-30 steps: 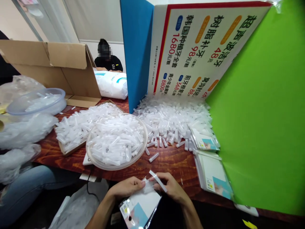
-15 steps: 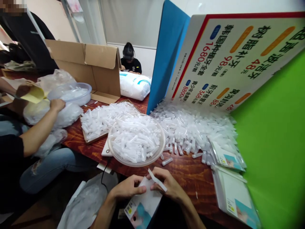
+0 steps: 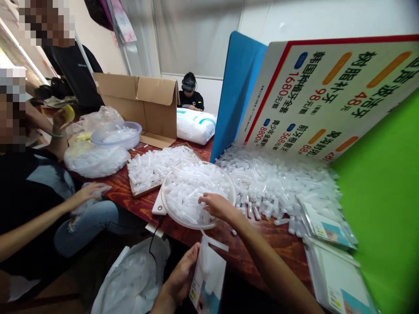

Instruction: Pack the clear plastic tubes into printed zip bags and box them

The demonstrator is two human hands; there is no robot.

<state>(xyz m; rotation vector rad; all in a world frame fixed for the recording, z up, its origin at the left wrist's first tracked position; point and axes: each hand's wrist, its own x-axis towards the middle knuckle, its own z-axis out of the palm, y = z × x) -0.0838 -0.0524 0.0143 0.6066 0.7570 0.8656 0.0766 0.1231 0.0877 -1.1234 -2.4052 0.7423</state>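
My left hand [image 3: 183,270] grips a small clear packaging bag [image 3: 214,268] by its side, upright, with its top flap standing out. The bag has a blue-and-white printed picture on its lower part. My right hand [image 3: 216,206] is over a round plastic basin [image 3: 195,226] heaped with small whitish translucent plastic tubes [image 3: 183,192]. Its fingers are curved and apart, with the tips at the heap. No tube shows plainly between them.
Loose tubes [image 3: 278,187] are piled right of the basin, before a propped sign board [image 3: 314,104]. Printed bags [image 3: 343,274] are stacked at the right edge. A shallow tray [image 3: 157,170], a cardboard box [image 3: 131,104] and a lined bin [image 3: 131,279] stand left. A co-worker's arm [image 3: 65,209] reaches in.
My right hand has let go of the bag and moved up to the tubes in the basin. My left hand keeps the bag, now turned more upright. The view has swung left.
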